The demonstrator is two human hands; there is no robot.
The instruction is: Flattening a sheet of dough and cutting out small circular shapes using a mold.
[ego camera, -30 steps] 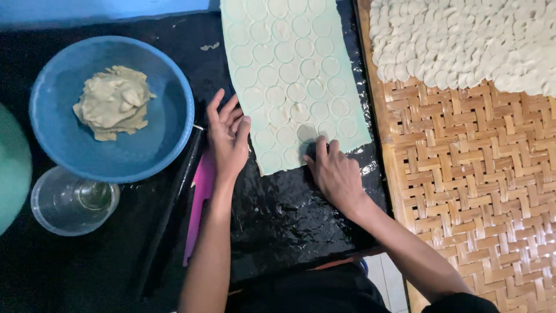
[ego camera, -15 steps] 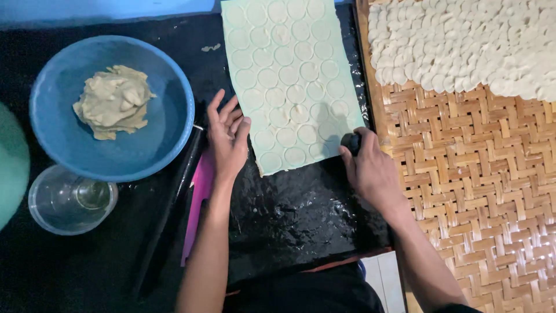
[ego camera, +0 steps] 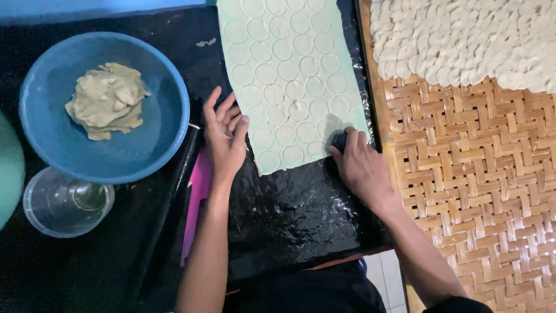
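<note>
Black worktop bears pale dough sheet (ego camera: 292, 81) stamped with circles.

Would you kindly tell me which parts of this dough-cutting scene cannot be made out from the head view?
- Dark cutter: mostly covered by the right hand; its shape is unclear.
- Dough sheet: its far end is cut off by the top edge.
- Pink tool: partly hidden under the left hand and forearm.
- Green object: cut off by the left edge.
- Clear cup: contents too faint to tell.
</note>
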